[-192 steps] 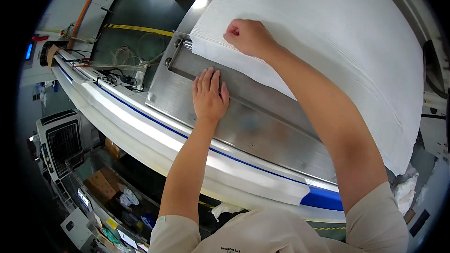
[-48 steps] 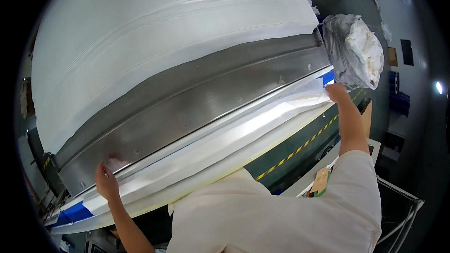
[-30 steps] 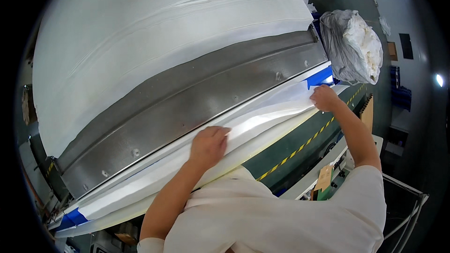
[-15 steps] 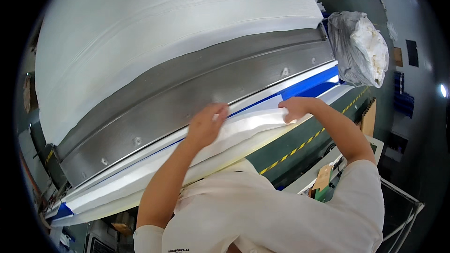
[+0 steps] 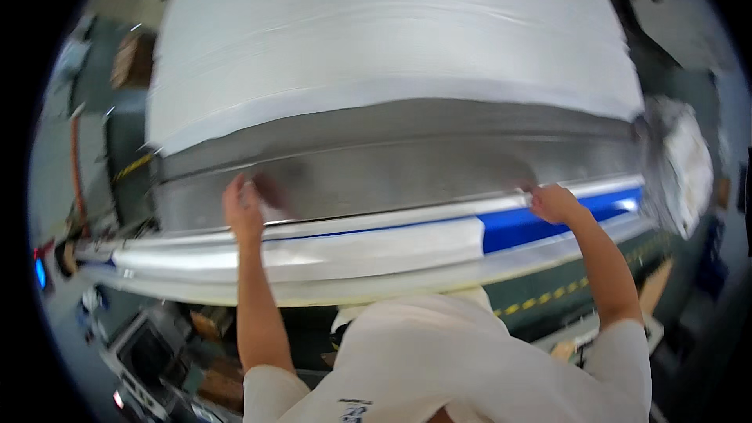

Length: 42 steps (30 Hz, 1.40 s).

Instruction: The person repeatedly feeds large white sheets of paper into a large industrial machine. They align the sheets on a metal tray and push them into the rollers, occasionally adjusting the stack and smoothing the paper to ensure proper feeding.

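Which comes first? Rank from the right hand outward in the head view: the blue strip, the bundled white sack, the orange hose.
From the right hand:
1. Blue strip: just below the hand, along the machine's front edge.
2. Bundled white sack: farther right, at the machine's end.
3. Orange hose: far left, past the left hand.

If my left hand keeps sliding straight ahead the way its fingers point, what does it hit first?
Your left hand points up across the grey curved metal panel. Straight ahead it would probably first reach the lower edge of the wide white fabric sheet; blur leaves depth uncertain.
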### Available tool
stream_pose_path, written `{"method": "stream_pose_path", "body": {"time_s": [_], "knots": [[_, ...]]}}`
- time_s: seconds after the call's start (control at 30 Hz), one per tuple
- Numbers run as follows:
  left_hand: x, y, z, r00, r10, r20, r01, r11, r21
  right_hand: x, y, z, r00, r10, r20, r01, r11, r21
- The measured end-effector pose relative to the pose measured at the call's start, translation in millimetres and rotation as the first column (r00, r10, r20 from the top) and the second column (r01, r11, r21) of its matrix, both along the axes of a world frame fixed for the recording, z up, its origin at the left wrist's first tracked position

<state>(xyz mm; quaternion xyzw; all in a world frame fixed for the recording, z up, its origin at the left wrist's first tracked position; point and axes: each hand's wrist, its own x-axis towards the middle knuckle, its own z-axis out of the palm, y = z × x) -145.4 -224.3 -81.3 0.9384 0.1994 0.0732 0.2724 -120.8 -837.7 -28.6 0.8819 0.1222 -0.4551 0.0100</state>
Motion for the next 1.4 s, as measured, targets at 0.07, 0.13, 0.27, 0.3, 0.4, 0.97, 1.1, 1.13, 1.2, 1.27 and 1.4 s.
{"method": "stream_pose_path", "body": {"time_s": [0.07,0.13,0.27,0.3,0.4,0.97,1.1,1.13,1.2,1.27,1.4], "knots": [[6,14,1,0.994,-0.094,0.046,0.081,0.969,0.233,5,31,-3,0.996,-0.061,0.069,0.052,0.992,0.117],[12,35,-6,0.991,-0.067,0.113,0.026,0.944,0.329,22,73,-13,0.994,-0.043,0.1,0.019,0.972,0.233],[33,67,-4,0.989,-0.075,0.124,0.014,0.901,0.434,66,184,-3,0.988,0.033,0.151,-0.084,0.935,0.345],[43,73,-2,0.987,-0.098,0.127,0.033,0.899,0.437,79,217,2,0.987,0.04,0.153,-0.093,0.929,0.358],[47,92,-14,0.983,-0.115,0.14,0.033,0.873,0.487,116,326,20,0.978,0.095,0.184,-0.167,0.886,0.432],[52,102,-26,0.987,-0.062,0.146,0.011,0.945,0.328,248,692,-15,0.913,-0.018,0.407,-0.304,0.635,0.71],[51,102,-26,0.988,-0.061,0.139,0.012,0.945,0.326,248,694,-16,0.912,-0.051,0.406,-0.271,0.669,0.692],[53,103,-25,0.989,-0.051,0.142,0.008,0.957,0.289,248,693,-17,0.908,-0.068,0.413,-0.266,0.667,0.696],[54,106,-24,0.989,-0.032,0.147,0.0,0.977,0.215,246,691,-19,0.886,-0.099,0.454,-0.28,0.665,0.692],[69,123,-15,0.966,-0.011,0.257,-0.057,0.964,0.258,244,689,-23,0.843,-0.127,0.523,-0.317,0.668,0.674],[113,169,-2,0.913,-0.053,0.404,-0.151,0.877,0.456,244,686,-29,0.819,-0.161,0.551,-0.358,0.606,0.71]]}}
